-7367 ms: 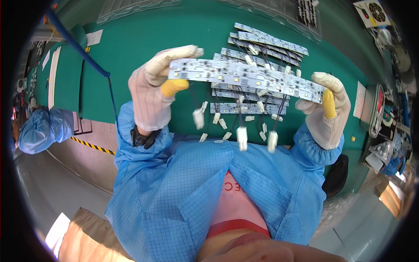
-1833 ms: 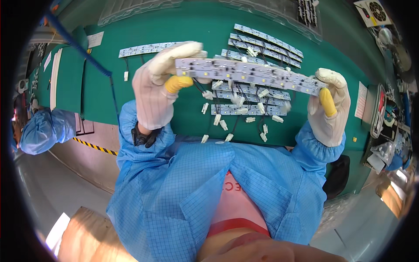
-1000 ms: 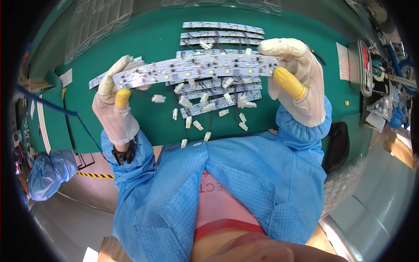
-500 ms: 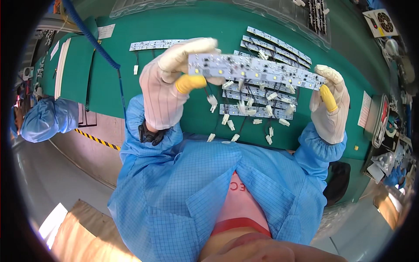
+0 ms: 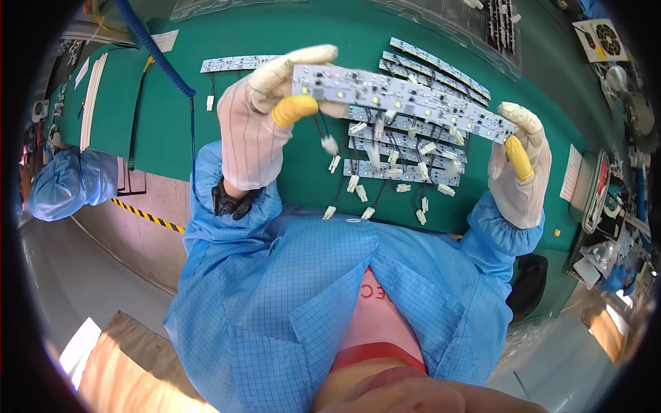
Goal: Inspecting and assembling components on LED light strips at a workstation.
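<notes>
A long white LED circuit board strip (image 5: 403, 98) is held up between my hands, its yellow LEDs and small black parts facing me. My left hand (image 5: 279, 93), in a white glove with a yellow thumb, is closed on its left end. At the right end, lower than the left, my gloved right hand (image 5: 520, 144) pinches the strip with its yellow thumb in front. Wires with a white connector (image 5: 330, 145) hang below the left end. Behind and under the held strip, several more LED strips (image 5: 406, 172) lie in rows, with wires and white plugs.
Another LED strip (image 5: 237, 63) lies apart at the left on the green mat (image 5: 275, 196). Clear plastic trays (image 5: 454, 27) stand along the far edge. A blue coiled cord (image 5: 155, 48) hangs at the left, near a co-worker's blue sleeve (image 5: 72, 184). Papers and bins sit at the right.
My left hand has risen a little with the left end of the strip, so the strip slopes more. The right hand stays nearly where it was. The hanging connector has swung slightly.
</notes>
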A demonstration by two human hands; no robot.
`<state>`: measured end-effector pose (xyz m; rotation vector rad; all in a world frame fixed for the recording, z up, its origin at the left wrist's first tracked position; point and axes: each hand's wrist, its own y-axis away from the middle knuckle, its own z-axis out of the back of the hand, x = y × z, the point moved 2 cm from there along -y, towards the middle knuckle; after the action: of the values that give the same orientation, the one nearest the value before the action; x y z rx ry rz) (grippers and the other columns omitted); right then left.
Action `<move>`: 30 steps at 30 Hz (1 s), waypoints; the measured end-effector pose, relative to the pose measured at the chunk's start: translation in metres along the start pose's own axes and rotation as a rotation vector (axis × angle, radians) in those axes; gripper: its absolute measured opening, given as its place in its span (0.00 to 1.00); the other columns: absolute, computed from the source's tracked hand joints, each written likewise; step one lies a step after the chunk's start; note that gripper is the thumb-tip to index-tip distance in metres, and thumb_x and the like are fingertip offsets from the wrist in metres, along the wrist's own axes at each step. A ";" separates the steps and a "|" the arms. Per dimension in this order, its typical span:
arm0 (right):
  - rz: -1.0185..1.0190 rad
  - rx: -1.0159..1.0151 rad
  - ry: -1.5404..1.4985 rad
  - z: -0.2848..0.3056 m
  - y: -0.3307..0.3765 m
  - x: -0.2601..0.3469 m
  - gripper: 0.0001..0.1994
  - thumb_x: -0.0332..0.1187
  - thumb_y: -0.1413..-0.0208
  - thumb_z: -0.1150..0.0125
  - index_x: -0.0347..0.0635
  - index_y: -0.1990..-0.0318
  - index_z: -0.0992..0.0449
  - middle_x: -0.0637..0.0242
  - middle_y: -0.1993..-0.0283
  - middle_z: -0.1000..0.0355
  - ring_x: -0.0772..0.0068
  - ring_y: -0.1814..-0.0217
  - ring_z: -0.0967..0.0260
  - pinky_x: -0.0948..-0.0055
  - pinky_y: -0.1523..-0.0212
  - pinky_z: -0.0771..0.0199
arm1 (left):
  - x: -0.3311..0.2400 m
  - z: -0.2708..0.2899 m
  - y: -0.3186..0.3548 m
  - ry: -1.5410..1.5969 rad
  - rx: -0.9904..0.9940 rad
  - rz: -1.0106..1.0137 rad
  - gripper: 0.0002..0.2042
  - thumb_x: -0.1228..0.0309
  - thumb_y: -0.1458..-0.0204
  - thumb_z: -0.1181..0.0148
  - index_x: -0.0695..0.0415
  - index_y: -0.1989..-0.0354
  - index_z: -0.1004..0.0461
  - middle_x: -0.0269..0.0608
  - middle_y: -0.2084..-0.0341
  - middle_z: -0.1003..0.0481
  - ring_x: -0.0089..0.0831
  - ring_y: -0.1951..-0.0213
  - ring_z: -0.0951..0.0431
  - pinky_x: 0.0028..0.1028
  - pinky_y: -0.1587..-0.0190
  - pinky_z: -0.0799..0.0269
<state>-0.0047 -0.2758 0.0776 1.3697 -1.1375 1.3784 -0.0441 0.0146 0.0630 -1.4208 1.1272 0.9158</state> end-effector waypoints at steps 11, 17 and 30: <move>0.098 0.095 0.084 -0.014 0.003 0.014 0.19 0.35 0.47 0.45 0.34 0.50 0.32 0.62 0.68 0.27 0.83 0.79 0.36 0.84 0.74 0.37 | 0.008 0.010 -0.016 -0.608 -0.051 0.083 0.27 0.55 0.45 0.47 0.63 0.44 0.35 0.39 0.71 0.22 0.21 0.66 0.25 0.20 0.61 0.31; 0.108 0.050 0.436 -0.003 -0.016 -0.009 0.14 0.36 0.38 0.54 0.40 0.50 0.31 0.72 0.77 0.32 0.85 0.75 0.37 0.84 0.72 0.37 | 0.009 0.000 -0.002 -0.083 0.033 -0.103 0.29 0.54 0.46 0.44 0.70 0.48 0.35 0.47 0.74 0.22 0.29 0.69 0.21 0.31 0.50 0.32; 0.072 0.073 0.053 0.000 0.002 -0.004 0.14 0.37 0.38 0.53 0.33 0.59 0.29 0.63 0.76 0.27 0.78 0.80 0.31 0.83 0.77 0.34 | 0.011 0.003 -0.013 -0.352 -0.078 -0.074 0.14 0.73 0.47 0.48 0.65 0.52 0.28 0.45 0.61 0.23 0.29 0.57 0.24 0.22 0.51 0.33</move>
<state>-0.0062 -0.2765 0.0732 1.3472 -1.1205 1.5123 -0.0286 0.0157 0.0557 -1.2916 0.7784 1.1153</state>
